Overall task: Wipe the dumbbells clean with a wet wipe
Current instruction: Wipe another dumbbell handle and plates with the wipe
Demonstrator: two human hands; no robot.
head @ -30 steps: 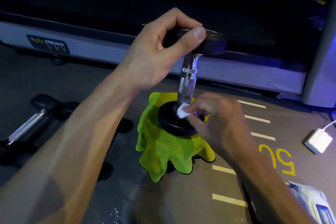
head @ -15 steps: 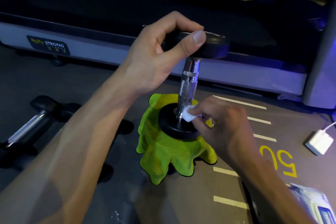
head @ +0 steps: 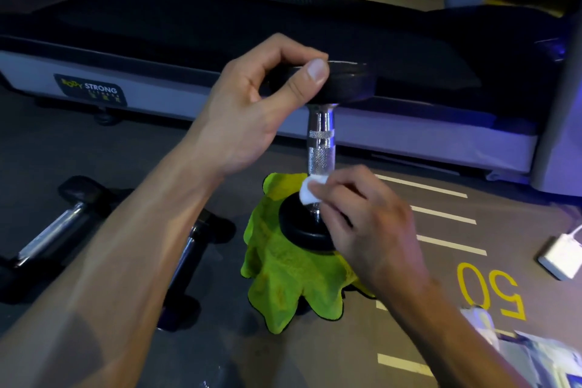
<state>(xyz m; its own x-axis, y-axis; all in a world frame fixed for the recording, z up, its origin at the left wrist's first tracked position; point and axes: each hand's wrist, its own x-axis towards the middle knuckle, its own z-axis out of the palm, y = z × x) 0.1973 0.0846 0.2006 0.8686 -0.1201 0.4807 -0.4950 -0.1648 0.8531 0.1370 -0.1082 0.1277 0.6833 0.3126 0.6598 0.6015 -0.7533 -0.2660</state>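
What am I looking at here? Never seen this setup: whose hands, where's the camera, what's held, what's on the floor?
No machine here: these are a person's two bare hands, filmed by one wide-angle camera worn on the head, looking forward and down.

The left hand grips the top end of an upright dumbbell, steadying it. The right hand pinches a small white wet wipe against the lower part of the chrome handle.

The dumbbell's lower end stands on a green cloth on the gym floor. More dumbbells lie at left, a treadmill runs behind, and a white charger sits at right.
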